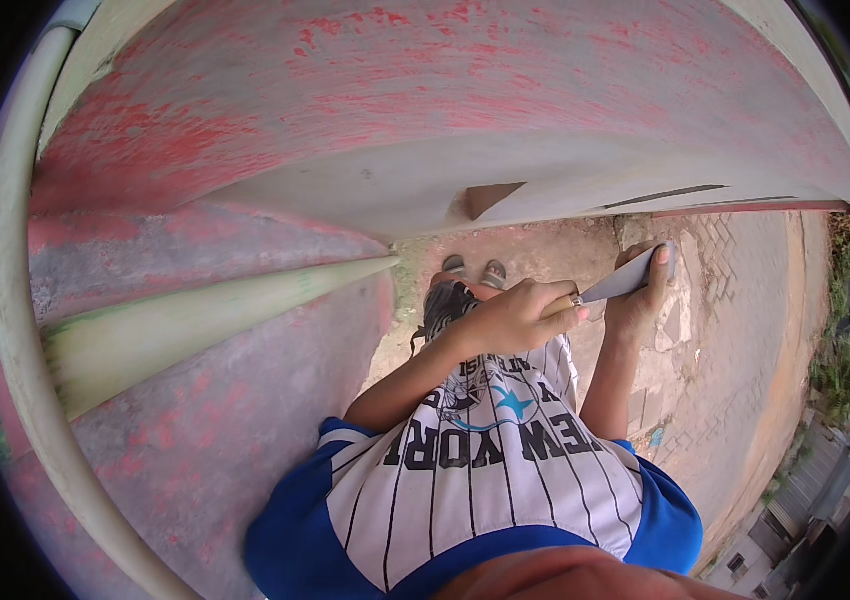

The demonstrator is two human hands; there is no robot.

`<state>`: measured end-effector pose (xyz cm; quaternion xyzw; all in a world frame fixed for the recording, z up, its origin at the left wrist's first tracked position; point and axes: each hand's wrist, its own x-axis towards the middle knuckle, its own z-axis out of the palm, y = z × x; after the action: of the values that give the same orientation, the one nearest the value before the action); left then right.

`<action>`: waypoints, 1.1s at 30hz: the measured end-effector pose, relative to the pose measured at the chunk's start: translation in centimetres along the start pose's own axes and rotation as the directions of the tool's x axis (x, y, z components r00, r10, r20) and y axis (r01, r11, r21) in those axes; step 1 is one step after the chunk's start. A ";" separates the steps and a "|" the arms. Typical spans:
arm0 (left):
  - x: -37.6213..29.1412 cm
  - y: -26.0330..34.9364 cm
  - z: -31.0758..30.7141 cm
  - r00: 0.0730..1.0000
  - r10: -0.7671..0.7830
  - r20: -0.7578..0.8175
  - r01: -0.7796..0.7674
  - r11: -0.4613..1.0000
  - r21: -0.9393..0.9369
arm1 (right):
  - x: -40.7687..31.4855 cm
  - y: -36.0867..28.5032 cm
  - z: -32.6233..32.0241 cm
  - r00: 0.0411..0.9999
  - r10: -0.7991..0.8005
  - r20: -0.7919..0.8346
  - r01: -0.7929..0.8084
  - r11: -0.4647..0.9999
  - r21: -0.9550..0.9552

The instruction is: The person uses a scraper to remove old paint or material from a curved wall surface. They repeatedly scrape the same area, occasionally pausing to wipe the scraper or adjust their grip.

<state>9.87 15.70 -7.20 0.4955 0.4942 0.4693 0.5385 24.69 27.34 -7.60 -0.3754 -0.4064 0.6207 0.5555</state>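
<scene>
A putty knife (624, 279) with a wide grey metal blade and a pale handle is held in front of my body between both hands. My left hand (526, 315) is closed around the handle, close to the metal collar. At the blade's broad end, my right hand (639, 289) grips it, thumb on the near face and fingers behind. Both hands are over the ground, apart from the wall (425, 97), which is red under a smeared grey coat. Whether any paste lies on the blade, I cannot tell.
A thick pale pipe (207, 322) runs along the side wall (245, 405) at left, and a thinner curved pipe (9, 247) passes nearer. A triangular opening or recess (496, 199) shows low in the wall. My sandalled feet (495, 274) stand on rough ground beside paving (740, 300); plants (849, 382) are at far right.
</scene>
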 end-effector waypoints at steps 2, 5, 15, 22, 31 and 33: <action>0.0 0.2 -0.1 0.993 -0.047 0.108 0.040 0.997 0.066 | 0.3 -1.1 -3.4 0.998 -0.046 -0.038 0.043 0.996 -0.072; 0.2 -1.3 -0.7 0.968 -0.060 0.245 0.004 0.975 0.222 | 1.8 -2.6 -5.8 0.968 -0.059 -0.243 0.040 0.996 -0.083; -0.7 0.2 -0.6 0.992 -0.083 0.092 0.107 0.950 -0.294 | 0.7 -1.1 -3.6 0.997 -0.065 -0.033 0.060 0.989 -0.136; -1.3 0.1 1.7 0.999 -0.003 -0.041 -0.018 0.864 -0.502 | -2.8 0.0 1.7 0.945 0.020 0.326 -0.014 1.000 -0.020; -1.9 3.7 1.3 0.974 -0.043 -0.223 -0.087 0.837 -0.540 | -3.1 -3.5 9.5 0.919 0.048 0.392 -0.084 0.994 0.076; -1.7 4.3 1.2 0.960 -0.056 -0.274 -0.096 0.855 -0.510 | -2.8 -3.3 9.9 0.924 0.044 0.380 -0.056 0.998 0.020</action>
<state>10.86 14.26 -2.81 0.2661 0.4148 0.6556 0.5721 17.10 23.89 -0.70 -0.2503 -0.4867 0.7018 0.4561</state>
